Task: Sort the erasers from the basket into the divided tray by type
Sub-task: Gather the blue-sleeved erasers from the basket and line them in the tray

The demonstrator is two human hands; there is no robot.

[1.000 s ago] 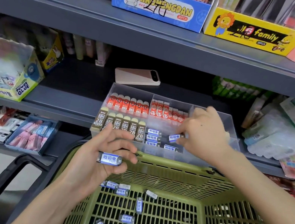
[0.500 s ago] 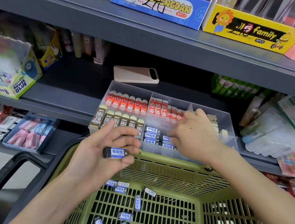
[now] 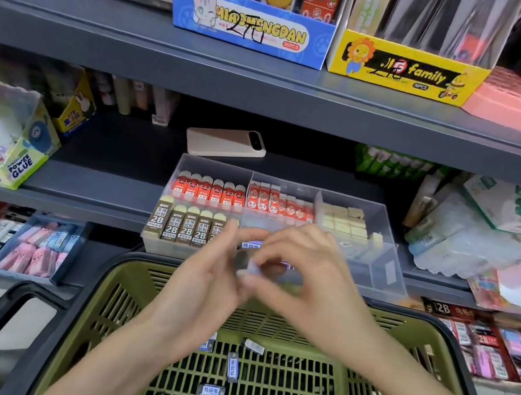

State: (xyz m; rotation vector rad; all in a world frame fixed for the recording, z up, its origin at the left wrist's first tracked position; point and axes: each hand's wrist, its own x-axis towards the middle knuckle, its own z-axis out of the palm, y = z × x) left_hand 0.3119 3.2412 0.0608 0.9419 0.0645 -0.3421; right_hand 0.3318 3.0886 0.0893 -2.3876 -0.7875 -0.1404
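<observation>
Shelf: grey metal, several tiers, stocked with stationery boxes. We face it.

Basket: green, slatted walls, black handle. It sits below our hands, its far rim just under the edge of the middle tier.

Tray: clear, divided, standing at the front edge of the middle tier, directly behind the basket.

Both hands meet above the basket's far rim, in front of the tray.

Left hand: fingers reach up to the meeting point. Motion blur; we cannot tell whether it grips anything.

Right hand: fingers curl downward, tips pinching the held eraser, a small pale block, blurred, between the two hands.

Phone: beige, lying flat on the shelf behind the tray.

Tray contents by compartment:
- Back left: red erasers, upright in a row.
- Back middle: red-and-white erasers.
- Back right: cream erasers.
- Front left: brown 2B erasers.
- Front middle: one blue-labelled eraser shows in the gap between our hands.

Loose erasers: blue labels, scattered on the basket floor below our wrists.
</observation>
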